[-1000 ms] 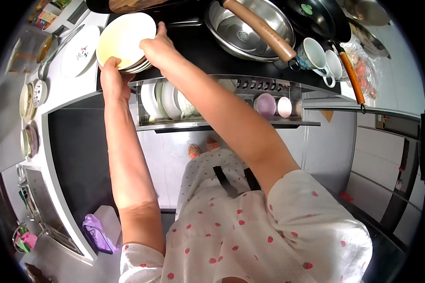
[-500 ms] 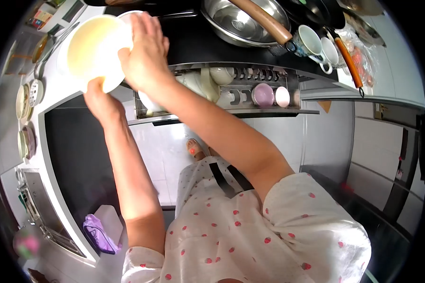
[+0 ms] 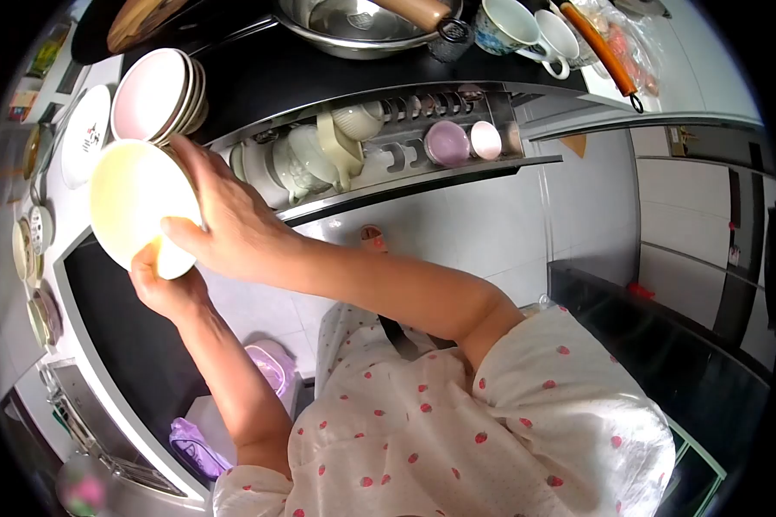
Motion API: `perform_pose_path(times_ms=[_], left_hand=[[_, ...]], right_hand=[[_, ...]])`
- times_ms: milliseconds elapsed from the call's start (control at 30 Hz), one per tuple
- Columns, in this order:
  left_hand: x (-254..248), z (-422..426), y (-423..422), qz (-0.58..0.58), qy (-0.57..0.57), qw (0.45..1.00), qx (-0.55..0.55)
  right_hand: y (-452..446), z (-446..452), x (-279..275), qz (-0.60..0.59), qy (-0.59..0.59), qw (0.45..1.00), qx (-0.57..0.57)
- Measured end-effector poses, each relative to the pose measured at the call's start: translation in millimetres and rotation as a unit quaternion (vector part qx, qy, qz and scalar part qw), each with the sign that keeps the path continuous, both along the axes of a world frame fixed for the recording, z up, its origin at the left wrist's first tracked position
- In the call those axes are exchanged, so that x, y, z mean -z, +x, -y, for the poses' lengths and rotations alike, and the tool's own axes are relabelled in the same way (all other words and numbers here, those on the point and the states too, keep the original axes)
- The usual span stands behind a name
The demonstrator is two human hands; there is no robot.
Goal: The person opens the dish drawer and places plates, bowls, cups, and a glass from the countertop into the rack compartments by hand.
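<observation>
Both of my hands grip a pale yellow bowl point(image 3: 138, 194), tilted so its bright inside faces me. My left hand point(image 3: 171, 289) is closed on its lower rim, thumb on the inner edge. My right hand point(image 3: 237, 226) wraps the right side, with its thumb over the rim and its fingers partly hidden behind. Just beyond the bowl, a stack of several bowls point(image 3: 151, 93), the top one pinkish inside, stands on the counter. A white oval plate point(image 3: 84, 138) with dark markings lies left of that stack.
Below the counter edge, a pulled-out drawer point(image 3: 409, 177) holds pale green dishes point(image 3: 310, 155), a purple bowl point(image 3: 447, 143) and a small pink bowl point(image 3: 485, 140). A steel basin point(image 3: 345, 26), mugs point(image 3: 509, 24) and an orange handle point(image 3: 599, 50) are along the back. A lilac-lined bin point(image 3: 272, 362) stands on the floor.
The yellow bowl has come off the counter area toward my body, still in both hands. The bowl stack and oval plate now show behind it. My view has shifted.
</observation>
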State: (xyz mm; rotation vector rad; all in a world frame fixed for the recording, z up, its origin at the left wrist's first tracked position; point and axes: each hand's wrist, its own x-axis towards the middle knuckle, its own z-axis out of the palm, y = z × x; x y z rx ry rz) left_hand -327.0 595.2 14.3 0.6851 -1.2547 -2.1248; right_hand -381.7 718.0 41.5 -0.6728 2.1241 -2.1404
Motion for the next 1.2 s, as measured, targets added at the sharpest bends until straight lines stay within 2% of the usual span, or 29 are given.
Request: perform_pose_path(times_ms=[33, 133, 167, 233, 300, 367, 433, 500, 567, 633, 700, 733, 767, 833, 867, 900, 967, 1000, 1033, 1100, 1133, 1167, 1200], left_hand=[[9.1, -4.3, 6.5, 0.019, 0.01, 1.0, -0.003], [35.7, -34.6, 23.0, 0.093, 0.013, 0.995, 0.015], [43.7, -47.0, 26.1, 0.117, 0.01, 0.993, 0.029], [53.2, -74.6, 23.3, 0.178, 0.047, 0.982, 0.029], [77.6, -92.0, 19.6, 0.198, 0.071, 0.974, 0.082], [77.7, -125.8, 2.5, 0.231, 0.097, 0.962, 0.112], [95.9, -156.4, -13.0, 0.258, 0.13, 0.949, 0.123], [110.1, -183.3, -30.9, 0.306, 0.127, 0.925, 0.188], [153.3, -211.0, -47.2, 0.273, 0.093, 0.934, 0.212], [152.1, -236.1, -73.2, 0.315, 0.059, 0.917, 0.236], [161.8, -258.4, -93.2, 0.34, 0.024, 0.904, 0.258], [182.4, -269.2, -98.5, 0.312, -0.076, 0.916, 0.241], [201.5, -280.6, -100.2, 0.311, -0.072, 0.919, 0.231], [216.2, -299.0, -109.6, 0.268, -0.344, 0.885, 0.161], [224.4, -305.0, -115.1, 0.282, -0.387, 0.863, 0.161], [228.6, -309.3, -119.8, 0.284, -0.383, 0.865, 0.153], [236.4, -317.6, -128.3, 0.273, -0.419, 0.84, 0.212], [231.3, -320.6, -134.7, 0.338, -0.382, 0.811, 0.287], [240.7, -324.8, -140.8, 0.34, -0.38, 0.813, 0.282], [262.5, -328.3, -156.6, 0.4, -0.378, 0.76, 0.346], [270.5, -329.7, -160.5, 0.4, -0.376, 0.762, 0.342], [278.1, -330.7, -163.6, 0.414, -0.364, 0.758, 0.347], [283.2, -330.8, -166.8, 0.428, -0.352, 0.754, 0.353]], right_hand=[[6.0, -9.5, 6.3, 0.001, 0.0, 1.0, 0.002], [15.0, -41.4, 34.0, 0.134, 0.027, 0.988, -0.068], [18.3, -47.7, 68.4, 0.157, 0.019, 0.984, -0.084], [13.4, -83.9, 73.1, 0.257, -0.084, 0.947, -0.173], [10.2, -122.9, 78.2, 0.392, -0.018, 0.899, -0.195], [7.9, -151.8, 110.3, 0.463, -0.086, 0.862, -0.189], [1.0, -176.2, 136.7, 0.42, -0.077, 0.897, -0.112], [-17.5, -208.1, 156.9, 0.454, -0.042, 0.884, -0.103], [-33.3, -236.3, 168.3, 0.482, -0.01, 0.871, -0.093], [-47.9, -257.5, 177.0, 0.488, -0.043, 0.872, 0.002], [-64.9, -276.9, 190.7, 0.507, -0.036, 0.861, 0.014], [-74.3, -285.6, 198.3, 0.523, -0.037, 0.851, 0.039], [-84.9, -294.2, 208.7, 0.522, -0.031, 0.852, 0.03], [-105.0, -305.2, 224.4, 0.525, -0.004, 0.847, 0.075], [-114.3, -308.2, 224.8, 0.519, 0.046, 0.85, 0.081], [-122.1, -308.0, 227.1, 0.517, 0.051, 0.851, 0.074], [-139.6, -306.1, 235.2, 0.46, 0.111, 0.876, 0.091], [-152.5, -311.2, 249.4, 0.465, 0.161, 0.866, 0.088], [-159.5, -307.2, 256.6, 0.464, 0.164, 0.867, 0.083], [-170.0, -299.0, 268.6, 0.378, 0.225, 0.893, 0.096], [-173.9, -292.4, 274.6, 0.332, 0.274, 0.895, 0.12], [-185.8, -291.6, 291.8, 0.329, 0.275, 0.896, 0.116], [-200.4, -294.5, 318.6, 0.23, 0.383, 0.889, 0.103]])
